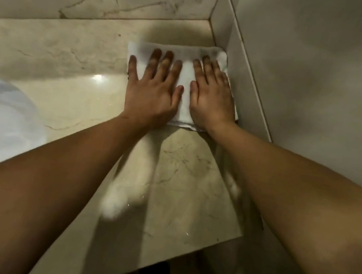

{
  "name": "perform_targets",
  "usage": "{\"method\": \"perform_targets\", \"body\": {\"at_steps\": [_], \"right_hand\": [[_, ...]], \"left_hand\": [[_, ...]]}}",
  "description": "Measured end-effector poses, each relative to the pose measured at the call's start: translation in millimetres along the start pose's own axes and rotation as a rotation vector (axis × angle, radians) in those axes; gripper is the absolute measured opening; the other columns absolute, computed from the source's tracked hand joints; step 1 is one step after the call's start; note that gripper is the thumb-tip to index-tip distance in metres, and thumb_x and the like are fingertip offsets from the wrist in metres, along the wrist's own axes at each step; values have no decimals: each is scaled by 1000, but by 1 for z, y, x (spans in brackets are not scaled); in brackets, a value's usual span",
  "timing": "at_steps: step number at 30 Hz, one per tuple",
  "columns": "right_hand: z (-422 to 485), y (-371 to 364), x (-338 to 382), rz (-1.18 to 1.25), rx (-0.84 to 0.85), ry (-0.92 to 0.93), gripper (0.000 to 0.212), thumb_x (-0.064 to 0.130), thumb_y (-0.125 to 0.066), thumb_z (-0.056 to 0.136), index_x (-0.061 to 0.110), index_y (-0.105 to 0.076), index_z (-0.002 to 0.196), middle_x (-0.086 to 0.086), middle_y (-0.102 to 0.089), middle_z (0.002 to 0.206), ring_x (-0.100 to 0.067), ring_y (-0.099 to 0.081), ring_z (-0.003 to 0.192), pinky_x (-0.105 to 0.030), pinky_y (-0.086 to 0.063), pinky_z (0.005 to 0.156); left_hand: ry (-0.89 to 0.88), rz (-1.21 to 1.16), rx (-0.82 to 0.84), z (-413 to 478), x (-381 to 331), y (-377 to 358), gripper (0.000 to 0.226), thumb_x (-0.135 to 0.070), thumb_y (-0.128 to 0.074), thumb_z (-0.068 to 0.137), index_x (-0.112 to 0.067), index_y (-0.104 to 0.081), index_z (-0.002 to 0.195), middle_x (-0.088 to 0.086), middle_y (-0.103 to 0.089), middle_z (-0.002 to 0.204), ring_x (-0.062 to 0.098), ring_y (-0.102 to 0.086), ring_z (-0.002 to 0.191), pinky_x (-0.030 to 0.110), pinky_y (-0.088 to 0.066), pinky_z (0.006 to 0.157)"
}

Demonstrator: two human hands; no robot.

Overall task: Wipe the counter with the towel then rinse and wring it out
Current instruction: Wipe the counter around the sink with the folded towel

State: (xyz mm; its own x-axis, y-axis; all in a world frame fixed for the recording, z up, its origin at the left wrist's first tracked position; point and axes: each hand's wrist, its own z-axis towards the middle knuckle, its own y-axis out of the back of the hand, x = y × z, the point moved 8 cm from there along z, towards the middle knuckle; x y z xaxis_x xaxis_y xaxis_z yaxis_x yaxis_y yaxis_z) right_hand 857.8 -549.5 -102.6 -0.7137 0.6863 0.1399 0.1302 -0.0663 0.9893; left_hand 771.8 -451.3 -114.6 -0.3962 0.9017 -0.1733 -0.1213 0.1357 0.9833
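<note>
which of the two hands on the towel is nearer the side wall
The right hand, on the towel's wall-side edge; the left hand lies toward the sink.

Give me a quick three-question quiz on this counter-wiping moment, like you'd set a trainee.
1. True or false: both the left hand and right hand lie flat on the white towel.
2. Where is the towel? A) in the sink B) in the counter's far corner by the side wall C) hanging off the front edge
3. Fill in: the white sink sits to the person's ____.

Key: 1 true; 2 B; 3 left. The marble counter looks glossy near the sink.
</note>
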Motion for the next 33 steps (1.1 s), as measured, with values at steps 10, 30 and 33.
{"method": "perform_targets", "body": {"at_steps": [10,30,33], "right_hand": [[-160,-5,6,15,30,-58,65,40,-15,106,14,-17,166,-10,-15,174,-24,-11,162,-40,-7,131],[-141,-5,-18,-5,43,-19,63,37,-26,108,13,-16,166,-12,-12,175,-28,-8,162,-43,-5,131],[-147,-5,-17,-5,40,-30,63,37,-24,108,14,-15,166,-12,-11,175,-27,-8,162,-41,-2,130]], "left_hand": [[-56,-56,44,-141,-54,-4,69,-54,-11,107,-21,-6,167,7,-1,176,26,5,162,67,-1,124],[-92,-28,16,-119,-68,-10,68,-54,-16,107,-21,-12,166,9,-7,175,30,0,162,72,-3,123],[-89,-33,23,-123,-69,-10,68,-53,-17,107,-20,-13,166,10,-8,175,30,-1,162,72,-3,123]]}}
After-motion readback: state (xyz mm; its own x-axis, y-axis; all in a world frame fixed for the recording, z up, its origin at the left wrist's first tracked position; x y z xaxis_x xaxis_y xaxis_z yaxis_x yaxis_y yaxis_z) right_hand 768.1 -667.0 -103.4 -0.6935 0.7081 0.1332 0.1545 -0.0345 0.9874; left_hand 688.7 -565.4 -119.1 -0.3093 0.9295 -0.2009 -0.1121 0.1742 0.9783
